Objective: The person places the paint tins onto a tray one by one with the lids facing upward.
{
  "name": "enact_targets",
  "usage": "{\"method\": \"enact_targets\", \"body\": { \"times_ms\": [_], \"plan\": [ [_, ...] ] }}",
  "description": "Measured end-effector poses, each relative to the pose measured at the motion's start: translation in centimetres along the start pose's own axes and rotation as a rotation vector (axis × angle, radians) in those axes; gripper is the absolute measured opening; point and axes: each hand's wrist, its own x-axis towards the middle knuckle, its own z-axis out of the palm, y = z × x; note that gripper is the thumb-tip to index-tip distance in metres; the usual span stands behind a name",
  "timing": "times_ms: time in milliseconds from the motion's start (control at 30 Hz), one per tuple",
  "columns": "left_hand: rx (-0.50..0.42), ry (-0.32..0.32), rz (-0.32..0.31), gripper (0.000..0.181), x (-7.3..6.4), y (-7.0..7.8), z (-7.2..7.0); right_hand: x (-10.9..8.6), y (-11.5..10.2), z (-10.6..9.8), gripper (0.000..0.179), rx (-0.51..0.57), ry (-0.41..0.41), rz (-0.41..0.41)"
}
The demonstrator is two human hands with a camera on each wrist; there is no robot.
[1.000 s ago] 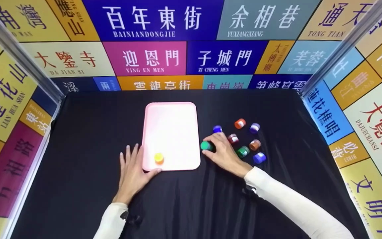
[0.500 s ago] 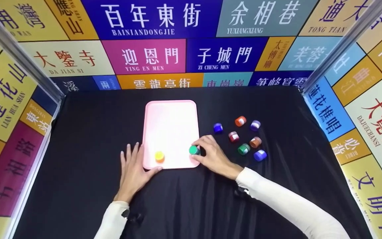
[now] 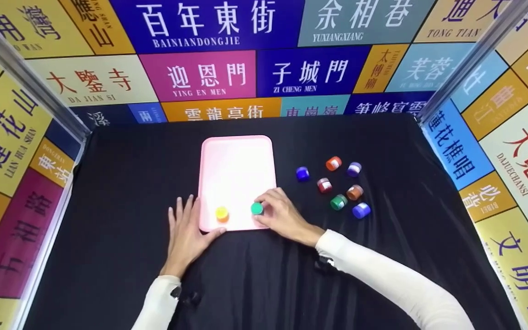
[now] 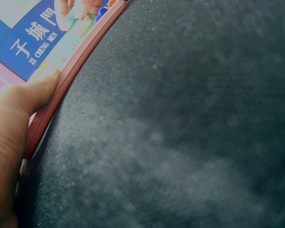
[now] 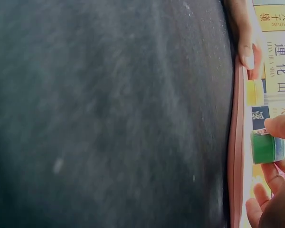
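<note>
A pink tray (image 3: pixel 239 156) lies on the black cloth. My left hand (image 3: pixel 187 236) rests at its near left corner, fingers straight along the side and thumb on the near rim, as the left wrist view also shows with the thumb (image 4: pixel 35 95). Pinched between the thumb and fingers of my right hand (image 3: pixel 284 217) is a small green paint jar (image 3: pixel 257 208), over the near right part of the tray. In the right wrist view the green jar (image 5: pixel 263 147) is tipped on its side in the grip. A yellow paint jar (image 3: pixel 222 214) stands on the tray near the left thumb.
Right of the tray several paint jars lie scattered on the cloth: blue (image 3: pixel 302 173), orange-red (image 3: pixel 333 163), purple (image 3: pixel 354 169), dark red (image 3: pixel 324 185), brown (image 3: pixel 354 192), green (image 3: pixel 338 202) and violet-blue (image 3: pixel 361 210). Sign-covered walls (image 3: pixel 197 73) enclose the table's back and sides.
My right hand has carried the green jar leftward from beside the tray to over its near right part. The left hand has stayed at the tray's corner.
</note>
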Motion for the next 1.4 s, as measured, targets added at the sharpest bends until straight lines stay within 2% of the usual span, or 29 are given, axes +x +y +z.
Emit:
{"method": "enact_targets", "body": {
  "times_ms": [167, 767, 1133, 1300, 1400],
  "plan": [
    [0.005, 0.012, -0.006, 0.119, 0.1, -0.2, -0.1, 0.8, -0.4, 1.0, 0.032, 0.021, -0.047, -0.002],
    [-0.002, 0.028, 0.020, 0.118, 0.5, 0.1, 0.3, 1.4, -1.1, 3.2, 0.030, 0.030, -0.085, -0.009],
    [0.003, 0.053, 0.028, 0.118, 0.2, 0.1, 0.2, 1.4, -1.2, 3.4, 0.034, 0.037, -0.097, 0.010],
    [0.003, 0.042, 0.026, 0.118, 0.1, 0.0, 0.2, 1.2, -0.9, 2.9, 0.038, 0.035, -0.111, 0.007],
    [0.005, 0.039, 0.025, 0.118, 0.2, -0.1, 0.2, 1.1, -0.6, 2.3, 0.042, 0.044, -0.094, -0.004]
  ]
}}
